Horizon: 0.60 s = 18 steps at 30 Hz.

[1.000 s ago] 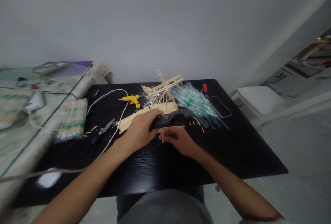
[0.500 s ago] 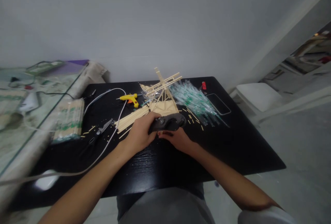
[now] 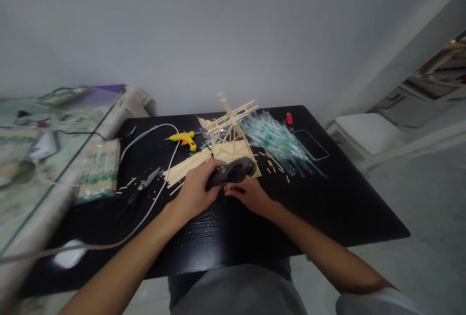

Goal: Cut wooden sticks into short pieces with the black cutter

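My left hand (image 3: pixel 196 186) is closed around a bulky dark grey hand tool (image 3: pixel 233 172); its exact kind is unclear. Close by, just under the tool's far end, my right hand (image 3: pixel 253 196) has its fingers pinched on a small pale piece of wooden stick (image 3: pixel 228 188), mostly hidden by the fingertips. Right behind the tool stands a frame of glued wooden sticks (image 3: pixel 235 123) on a flat square stick base (image 3: pixel 233 149). Loose wooden sticks (image 3: pixel 185 167) lie in a pile left of the base, beyond my left hand.
A yellow glue gun (image 3: pixel 185 139), black scissors (image 3: pixel 140 190) and a white cable (image 3: pixel 160 193) lie left on the black table (image 3: pixel 291 232). A packed stick bundle (image 3: pixel 99 168) sits farther left. Plastic wrappers (image 3: pixel 276 142), a phone (image 3: pixel 310 144) and a red object (image 3: pixel 289 118) lie right.
The dark tool has tilted and come slightly left and down, showing more of the stick base behind it. Both hands keep nearly the same place and hold; the view has shifted slightly.
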Tool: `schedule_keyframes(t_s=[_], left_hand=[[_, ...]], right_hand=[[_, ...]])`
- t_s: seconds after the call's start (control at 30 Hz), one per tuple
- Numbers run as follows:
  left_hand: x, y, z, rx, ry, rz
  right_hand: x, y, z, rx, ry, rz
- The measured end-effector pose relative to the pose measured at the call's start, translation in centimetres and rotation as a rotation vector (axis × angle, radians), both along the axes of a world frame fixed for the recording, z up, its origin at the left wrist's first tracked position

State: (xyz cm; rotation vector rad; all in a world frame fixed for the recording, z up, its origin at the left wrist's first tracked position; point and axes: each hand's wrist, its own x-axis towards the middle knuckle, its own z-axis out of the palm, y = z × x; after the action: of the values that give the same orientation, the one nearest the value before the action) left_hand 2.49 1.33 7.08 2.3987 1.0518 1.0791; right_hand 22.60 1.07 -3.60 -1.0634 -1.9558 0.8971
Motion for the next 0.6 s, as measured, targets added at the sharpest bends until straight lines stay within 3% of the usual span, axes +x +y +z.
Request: schedule_keyframes(t_s=[0.23, 0.37, 0.5, 0.6], left_hand=[[0.1, 0.1, 0.0, -0.05, -0.011, -0.021], [-0.3, -0.6, 0.8, -0.085, 0.006, -0.007], [-2.3, -2.4, 1.5, -0.151, 0.075, 0.131], [-4.5, -3.7, 0.4, -0.175, 0.175, 0.248]], right_hand=[[0.1, 0.2, -0.6, 0.033, -0.019, 0.021], [0.0, 0.1, -0.5, -0.01, -0.004, 0.001], [0.0, -0.2, -0.3, -0.123, 0.059, -0.031], [0.0, -0.4, -0.3, -0.163, 0.079, -0.025]])
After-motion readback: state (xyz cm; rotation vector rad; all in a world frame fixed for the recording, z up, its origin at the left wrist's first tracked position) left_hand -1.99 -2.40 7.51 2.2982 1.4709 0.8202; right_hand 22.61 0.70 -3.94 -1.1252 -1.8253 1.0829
